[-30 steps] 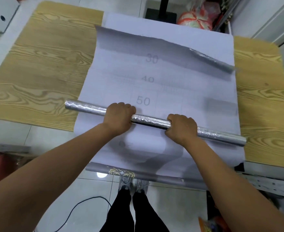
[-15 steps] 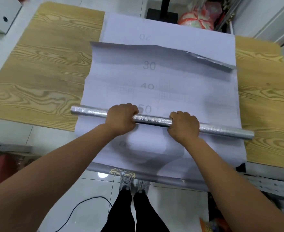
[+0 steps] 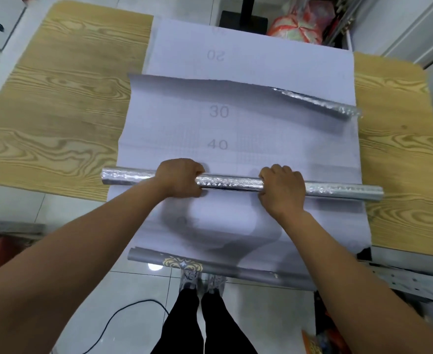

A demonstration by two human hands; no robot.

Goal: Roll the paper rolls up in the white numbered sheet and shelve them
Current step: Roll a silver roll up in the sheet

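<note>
Across mid-frame the long silver embossed foil roll [image 3: 230,183] lies left-to-right on the white numbered paper sheet [image 3: 164,134], left hand [image 3: 179,178] and right hand [image 3: 281,187] (equally near) curling fingers round it.

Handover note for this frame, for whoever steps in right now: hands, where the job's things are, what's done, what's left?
Left hand and right hand both grip the silver embossed foil roll, which lies crosswise on the white numbered sheet, just nearer than the 40.
A grey roll with a gold pattern sits at the sheet's near edge.
Done: silver roll not yet wrapped; the sheet's far edge curls up.
Left: roll the sheet round the rolls, then shelve them.
</note>
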